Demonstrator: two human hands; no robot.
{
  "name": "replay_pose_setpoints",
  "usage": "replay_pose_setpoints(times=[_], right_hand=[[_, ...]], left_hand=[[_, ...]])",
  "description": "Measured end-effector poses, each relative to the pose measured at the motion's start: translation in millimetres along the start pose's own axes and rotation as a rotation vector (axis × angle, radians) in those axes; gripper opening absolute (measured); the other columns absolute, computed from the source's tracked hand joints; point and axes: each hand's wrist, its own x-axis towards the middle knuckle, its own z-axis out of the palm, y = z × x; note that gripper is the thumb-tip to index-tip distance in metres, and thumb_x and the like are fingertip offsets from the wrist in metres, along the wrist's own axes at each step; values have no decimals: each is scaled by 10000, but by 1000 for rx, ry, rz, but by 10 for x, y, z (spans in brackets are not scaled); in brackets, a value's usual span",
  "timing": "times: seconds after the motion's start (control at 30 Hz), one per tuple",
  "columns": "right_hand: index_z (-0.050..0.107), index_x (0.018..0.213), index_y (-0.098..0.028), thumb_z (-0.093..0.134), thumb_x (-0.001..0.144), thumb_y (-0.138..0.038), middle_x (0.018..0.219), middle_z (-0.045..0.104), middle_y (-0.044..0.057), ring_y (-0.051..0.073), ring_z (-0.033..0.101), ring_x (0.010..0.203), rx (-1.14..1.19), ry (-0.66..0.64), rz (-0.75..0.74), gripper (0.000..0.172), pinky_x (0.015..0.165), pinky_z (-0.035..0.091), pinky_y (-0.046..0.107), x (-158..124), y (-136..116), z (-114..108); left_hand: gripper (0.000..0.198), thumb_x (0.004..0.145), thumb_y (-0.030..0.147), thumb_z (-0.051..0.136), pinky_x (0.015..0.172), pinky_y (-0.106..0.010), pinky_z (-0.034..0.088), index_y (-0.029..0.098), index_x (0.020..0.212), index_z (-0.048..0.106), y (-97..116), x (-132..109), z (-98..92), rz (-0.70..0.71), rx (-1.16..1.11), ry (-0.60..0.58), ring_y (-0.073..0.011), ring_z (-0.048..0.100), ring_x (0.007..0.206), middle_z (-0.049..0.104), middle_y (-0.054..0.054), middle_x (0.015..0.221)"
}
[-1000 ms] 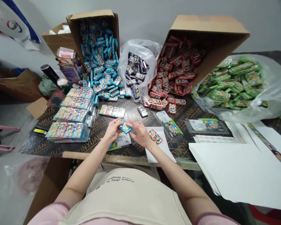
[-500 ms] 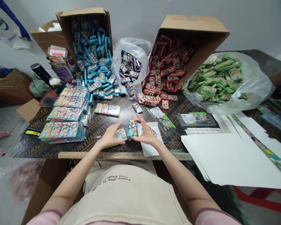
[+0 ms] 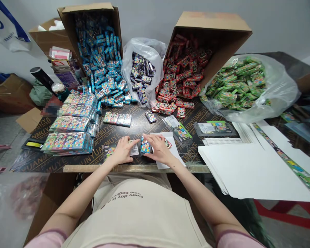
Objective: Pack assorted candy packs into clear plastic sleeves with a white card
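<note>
Evidently, a dark lettered table (image 3: 100,136) is carrying everything in reach. At its back, two large cardboard boxes, the left one (image 3: 86,7) and the right one (image 3: 213,22), are leaning open and spilling blue packs (image 3: 108,65) and red packs (image 3: 183,72). Beside the right box, a big clear bag (image 3: 281,94) is holding green packs (image 3: 237,82); between the boxes, a smaller bag (image 3: 158,51) is holding dark purple ones.

Judging by this layout, a fair share is already done: stacks of four-pack sets (image 3: 67,139) are standing at the table's left, and one separate row of four (image 3: 117,119) is lying near them. Far more seems to be left, since the loose supply is filling both boxes and both bags.

Down at the front edge, the right hand (image 3: 157,150) is holding a single blue pack (image 3: 145,146) between thumb and fingertips, at its near and far ends; how firmly it is pressing cannot be told. The left hand (image 3: 122,151) is resting just beside it, thumb and forefinger spread apart, over a printed card (image 3: 110,150). The small pack is showing bright blue and white with round, colourful artwork, its face partly covered by fingers. A red pack (image 3: 167,143) is lying just past the right hand on white paper (image 3: 172,160).
</note>
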Motion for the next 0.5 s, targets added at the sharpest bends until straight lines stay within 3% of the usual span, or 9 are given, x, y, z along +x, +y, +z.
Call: replay_pose_setpoints(times=[0.17, 0.27, 0.5], right_hand=[[191, 1518, -240, 738, 721, -398, 1269, 572, 117, 304, 529, 1119, 151, 36, -41, 980, 966, 343, 470, 18, -46, 37], [171, 1520, -244, 740, 700, -413, 1244, 578, 116, 307, 534, 1078, 211, 53, -26, 1012, 957, 352, 477, 58, -25, 24], [177, 1518, -257, 769, 663, -529, 1208, 593, 101, 295, 543, 1086, 339, -25, -77, 1074, 1004, 324, 488, 152, 69, -41]], left_hand=[[983, 529, 228, 758, 965, -459, 405, 254, 1434, 373, -24, 5, -1, -4, -151, 58, -308, 429, 1118, 392, -98, 1185], [1049, 515, 168, 737, 991, -459, 392, 242, 1458, 285, -34, -3, -16, -9, -280, 110, -295, 448, 1135, 429, -92, 1222], [1105, 519, 133, 744, 1050, -446, 359, 211, 1484, 212, -40, -30, -35, -11, -443, 121, -282, 482, 1179, 484, -100, 1279]])
